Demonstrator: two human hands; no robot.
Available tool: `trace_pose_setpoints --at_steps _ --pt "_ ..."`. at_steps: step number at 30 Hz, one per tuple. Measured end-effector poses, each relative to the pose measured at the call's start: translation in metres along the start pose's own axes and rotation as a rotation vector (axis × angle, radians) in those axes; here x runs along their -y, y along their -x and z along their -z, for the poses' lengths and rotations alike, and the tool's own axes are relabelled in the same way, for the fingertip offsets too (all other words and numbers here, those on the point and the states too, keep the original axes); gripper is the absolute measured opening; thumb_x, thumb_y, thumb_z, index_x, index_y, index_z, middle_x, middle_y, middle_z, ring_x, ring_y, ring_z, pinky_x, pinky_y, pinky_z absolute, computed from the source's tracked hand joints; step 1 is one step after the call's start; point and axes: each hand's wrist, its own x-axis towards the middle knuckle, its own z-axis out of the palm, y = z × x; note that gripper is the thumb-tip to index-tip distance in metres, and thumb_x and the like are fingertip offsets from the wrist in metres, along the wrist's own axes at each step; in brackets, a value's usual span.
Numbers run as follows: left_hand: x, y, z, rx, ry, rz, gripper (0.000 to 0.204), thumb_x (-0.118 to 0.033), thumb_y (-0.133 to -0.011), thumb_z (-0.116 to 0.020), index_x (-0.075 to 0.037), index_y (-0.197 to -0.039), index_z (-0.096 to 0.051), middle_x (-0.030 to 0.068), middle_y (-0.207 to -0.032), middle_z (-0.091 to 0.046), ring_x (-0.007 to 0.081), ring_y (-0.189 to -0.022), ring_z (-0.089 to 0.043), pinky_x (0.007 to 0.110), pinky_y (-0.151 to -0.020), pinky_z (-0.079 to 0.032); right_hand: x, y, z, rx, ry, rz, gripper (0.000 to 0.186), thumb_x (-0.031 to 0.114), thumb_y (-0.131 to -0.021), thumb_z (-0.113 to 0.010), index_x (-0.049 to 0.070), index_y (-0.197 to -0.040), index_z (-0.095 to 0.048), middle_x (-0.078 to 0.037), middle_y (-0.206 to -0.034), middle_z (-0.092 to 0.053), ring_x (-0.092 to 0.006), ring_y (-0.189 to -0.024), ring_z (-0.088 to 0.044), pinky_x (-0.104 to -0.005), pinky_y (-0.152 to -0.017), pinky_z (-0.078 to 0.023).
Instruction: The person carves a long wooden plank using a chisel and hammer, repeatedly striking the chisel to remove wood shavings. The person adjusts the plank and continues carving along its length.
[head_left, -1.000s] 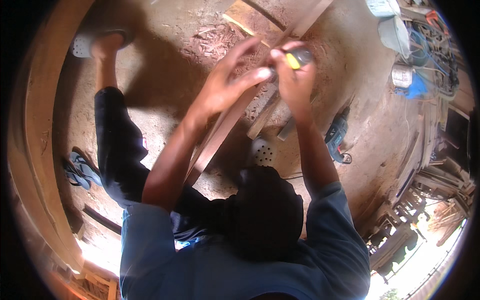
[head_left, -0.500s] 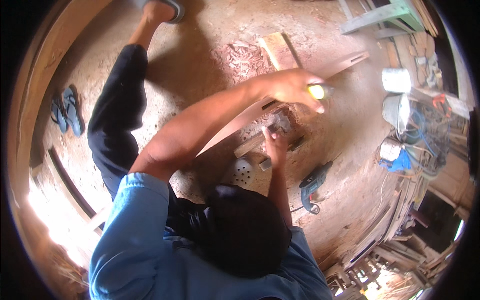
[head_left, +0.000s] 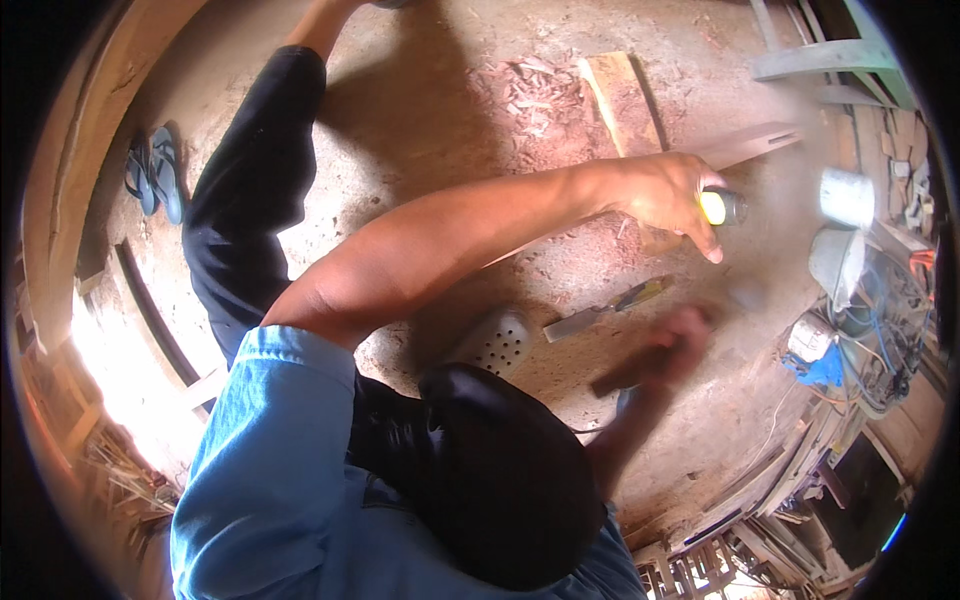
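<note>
One long wooden beam (head_left: 750,146) is lying across the floor (head_left: 720,430), passing beneath our left forearm; we are judging it heavy, stiff and unlikely to slip, best held at two well-spaced points. Its long axis is running from lower left to upper right, the slotted end pointing upper right. A short board (head_left: 615,95) is crossing its line, our arm hiding the meeting place. Between our two arms, a flat-bladed tool (head_left: 600,314) is lying with its blade pointing lower left. Our right hand (head_left: 680,340) is blurring, fingers curled, apparently gripping a dark wooden block (head_left: 620,376), though we cannot tell for certain; it is looking stiff and fairly light. Our left hand (head_left: 690,207) is closing around a yellow-and-black tool (head_left: 726,207) above the beam, the dark end pointing right. We are expecting that tool to be hard and light, easiest to hold around its middle.
</note>
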Motion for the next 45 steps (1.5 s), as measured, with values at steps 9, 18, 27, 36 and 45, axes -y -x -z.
trace_pose_setpoints --at_steps 9,18,27,36,45 --pt "0.003 -0.005 -0.001 -0.003 0.007 0.052 0.042 -0.025 -0.08 -0.086 -0.007 -0.114 -0.07 0.0078 -0.099 -0.073 0.0193 -0.092 -0.069 0.037 -0.088 -0.058 0.19 -0.007 -0.058 -0.031 0.984 1.19 0.014 0.018 -0.095 -0.057 0.005 -0.091 -0.059 -0.002 -0.07 -0.051 -0.0136 -0.06 -0.05 -0.0289 -0.057 -0.044" --pt "0.012 0.027 -0.007 0.06 0.037 -0.143 0.056 -0.019 -0.082 -0.084 -0.008 -0.131 -0.061 0.0137 -0.113 -0.071 0.024 -0.11 -0.067 0.043 -0.1 -0.055 0.114 0.002 -0.07 0.094 0.372 0.026 0.015 0.008 -0.091 -0.066 0.007 -0.1 -0.054 -0.001 -0.067 -0.048 -0.0105 -0.047 -0.046 -0.0282 -0.044 -0.04" --pt "0.001 -0.008 -0.006 -0.006 -0.13 0.051 0.05 -0.027 -0.081 -0.086 -0.004 -0.121 -0.066 0.0118 -0.108 -0.071 0.0232 -0.104 -0.066 0.038 -0.093 -0.054 0.168 0.059 -0.03 -0.162 0.46 0.659 0.019 0.0 -0.088 -0.062 0.003 -0.105 -0.054 0.0 -0.068 -0.047 -0.0086 -0.053 -0.048 -0.0225 -0.047 -0.04" --pt "0.016 0.004 -0.004 -0.033 -0.027 -0.055 0.037 -0.018 -0.078 -0.086 -0.004 -0.108 -0.071 0.0046 -0.097 -0.073 0.0137 -0.091 -0.068 0.032 -0.081 -0.057 0.222 0.042 -0.05 -0.013 0.399 1.182 0.018 0.014 -0.099 -0.057 0.002 -0.112 -0.058 -0.006 -0.08 -0.05 -0.0147 -0.063 -0.048 -0.0282 -0.056 -0.042" --pt "0.015 0.012 -0.008 0.037 -0.093 -0.044 0.059 -0.022 -0.08 -0.083 -0.006 -0.133 -0.063 0.0163 -0.122 -0.069 0.0278 -0.111 -0.066 0.042 -0.1 -0.053 0.13 0.014 -0.08 0.13 0.871 0.291 0.022 0.004 -0.09 -0.065 -0.002 -0.111 -0.059 -0.008 -0.079 -0.066 -0.017 -0.06 -0.06 -0.0304 -0.058 -0.048"
